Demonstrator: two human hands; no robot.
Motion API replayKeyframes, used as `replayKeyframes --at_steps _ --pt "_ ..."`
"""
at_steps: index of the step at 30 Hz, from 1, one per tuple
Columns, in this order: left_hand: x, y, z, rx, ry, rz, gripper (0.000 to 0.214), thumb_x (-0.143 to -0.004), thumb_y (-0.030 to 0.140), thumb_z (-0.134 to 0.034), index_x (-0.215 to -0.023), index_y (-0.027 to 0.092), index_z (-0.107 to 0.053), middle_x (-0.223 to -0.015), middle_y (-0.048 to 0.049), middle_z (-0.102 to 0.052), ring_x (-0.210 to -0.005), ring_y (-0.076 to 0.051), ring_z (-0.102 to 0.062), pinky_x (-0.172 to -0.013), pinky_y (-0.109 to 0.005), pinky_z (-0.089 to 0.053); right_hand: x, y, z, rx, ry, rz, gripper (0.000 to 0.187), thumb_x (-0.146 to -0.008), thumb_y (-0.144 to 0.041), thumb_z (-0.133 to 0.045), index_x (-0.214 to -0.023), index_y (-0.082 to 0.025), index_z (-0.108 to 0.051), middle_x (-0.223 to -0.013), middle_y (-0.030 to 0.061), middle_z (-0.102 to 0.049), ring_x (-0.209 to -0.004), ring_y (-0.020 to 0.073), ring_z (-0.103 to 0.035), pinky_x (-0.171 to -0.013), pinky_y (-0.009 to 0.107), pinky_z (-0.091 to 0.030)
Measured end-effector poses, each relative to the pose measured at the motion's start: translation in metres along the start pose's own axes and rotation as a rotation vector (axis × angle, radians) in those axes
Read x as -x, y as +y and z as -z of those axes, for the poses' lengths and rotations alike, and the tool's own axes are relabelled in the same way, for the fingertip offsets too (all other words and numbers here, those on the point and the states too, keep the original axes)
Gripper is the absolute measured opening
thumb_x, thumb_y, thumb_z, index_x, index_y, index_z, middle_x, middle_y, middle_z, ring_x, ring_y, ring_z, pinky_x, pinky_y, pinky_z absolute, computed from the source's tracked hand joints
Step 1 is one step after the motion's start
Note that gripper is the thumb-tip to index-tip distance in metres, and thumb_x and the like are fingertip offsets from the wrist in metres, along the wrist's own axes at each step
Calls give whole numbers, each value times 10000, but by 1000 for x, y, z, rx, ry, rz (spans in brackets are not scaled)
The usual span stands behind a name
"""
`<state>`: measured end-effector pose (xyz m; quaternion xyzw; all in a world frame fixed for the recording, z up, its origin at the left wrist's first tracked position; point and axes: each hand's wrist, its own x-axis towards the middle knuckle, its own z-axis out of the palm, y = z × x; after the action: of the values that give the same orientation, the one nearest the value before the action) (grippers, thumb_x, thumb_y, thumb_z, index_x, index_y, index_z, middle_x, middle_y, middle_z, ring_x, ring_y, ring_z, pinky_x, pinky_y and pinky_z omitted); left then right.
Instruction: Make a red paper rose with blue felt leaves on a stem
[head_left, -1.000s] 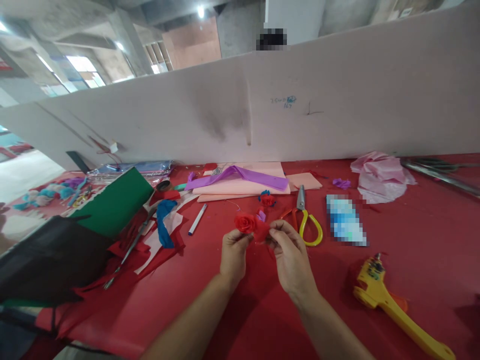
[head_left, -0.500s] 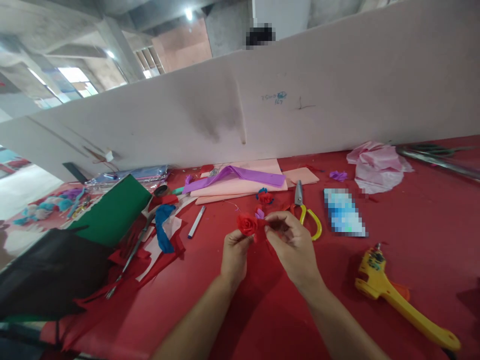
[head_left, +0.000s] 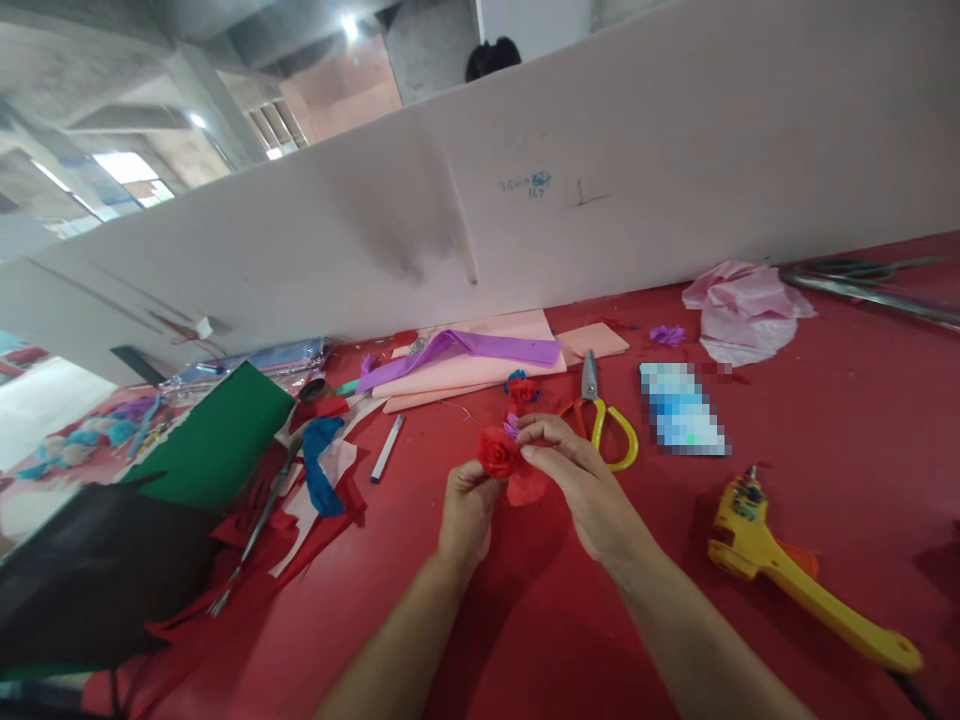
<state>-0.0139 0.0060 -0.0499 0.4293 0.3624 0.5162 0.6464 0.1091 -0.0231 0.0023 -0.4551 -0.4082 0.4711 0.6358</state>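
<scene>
A red crepe-paper rose [head_left: 496, 452] is held upright in my left hand [head_left: 469, 510], whose thumb and fingers are closed around its base. From the rose's right side a loose red paper strip [head_left: 527, 486] hangs down. My right hand [head_left: 574, 475] is at the rose's right edge, thumb and forefinger apart; the thumb tip seems to touch the paper. Just behind the rose lies a small purple paper piece [head_left: 512, 425]. Farther back are a red and blue paper flower [head_left: 523, 388] and scissors with yellow handles [head_left: 616, 440], partly hidden by my right hand.
A yellow glue gun [head_left: 795, 585] lies at the right, near a blurred phone-like object [head_left: 682, 408]. Peach paper [head_left: 480, 375] with a purple strip [head_left: 502, 347] lies behind. A white marker [head_left: 387, 448], paper scraps and a green sheet [head_left: 214, 425] are left. A white partition [head_left: 337, 230] rises behind.
My right fingers have parted and let go of the red strip, which now hangs lower beside the rose. My left hand keeps its hold. The view has shifted slightly.
</scene>
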Motion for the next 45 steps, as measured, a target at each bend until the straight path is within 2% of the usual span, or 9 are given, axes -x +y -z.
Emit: replayKeyframes --at_steps 7,12,17,23,29,36,39,43,45 --pt "-1 2 -2 -41 -42 -58 144 -696 214 -718 -829 219 -773 -709 -15 -724 -726 -165 -631 -736 -292 -487 -3 -4 4 13 -11 -58 57 -666 -267 -641 -618 -237 -643 -1003 21 -598 -1038 249 -505 -855 356 -370" --pt "-1 4 -1 -75 -10 -85 160 -706 196 -697 -847 212 -773 -790 -34 -744 -775 -187 -651 -772 -313 -496 -4 -2 7 30 -1 -60 91 -680 -301 -636 -628 -226 -642 -1033 27 -571 -1022 237 -511 -868 365 -369" --pt "1 5 1 -91 33 -104 181 -712 182 -682 -868 202 -770 -832 -43 -750 -799 -192 -659 -801 -322 -497 -4 -3 8 100 -16 -14 138 -732 -320 -622 -638 -223 -642 -1034 34 -573 -1024 241 -513 -926 397 -338" --pt "0 5 1 -84 70 -122 169 -709 170 -682 -846 206 -774 -817 -40 -754 -792 -188 -665 -813 -318 -492 -4 -3 10 220 -36 54 81 -702 -278 -651 -645 -231 -617 -1054 39 -577 -1063 258 -518 -949 428 -328" --pt "0 5 1 -74 62 -112 172 -693 165 -688 -837 204 -775 -805 -39 -753 -782 -186 -662 -806 -315 -489 -4 -1 12 207 -62 24 88 -720 -270 -623 -661 -217 -584 -1099 42 -555 -1080 245 -512 -936 409 -332" --pt "0 4 1 -57 83 -105 188 -676 155 -671 -826 201 -775 -789 -38 -749 -762 -182 -660 -797 -329 -498 -2 -2 10 170 -30 83 80 -738 -263 -607 -678 -221 -575 -1038 28 -583 -1036 230 -521 -902 377 -346" --pt "0 4 2 -63 98 -102 192 -673 158 -663 -825 196 -773 -775 -35 -746 -755 -179 -660 -785 -327 -504 -2 -2 9 64 30 35 110 -731 -273 -619 -643 -219 -581 -987 12 -609 -991 212 -530 -875 345 -357" --pt "-1 4 2 -102 193 -100 154 -651 176 -700 -787 183 -772 -748 -28 -743 -727 -158 -648 -758 -290 -498 -4 5 8 -134 263 -36 92 -710 -304 -659 -669 -229 -624 -822 -11 -633 -839 176 -553 -789 306 -397" --pt "-1 5 2 -95 253 -95 131 -629 200 -735 -753 178 -767 -728 -26 -741 -686 -143 -638 -722 -272 -498 -6 10 6 -165 304 -106 122 -686 -337 -690 -680 -231 -631 -748 -19 -627 -780 171 -556 -751 303 -414"
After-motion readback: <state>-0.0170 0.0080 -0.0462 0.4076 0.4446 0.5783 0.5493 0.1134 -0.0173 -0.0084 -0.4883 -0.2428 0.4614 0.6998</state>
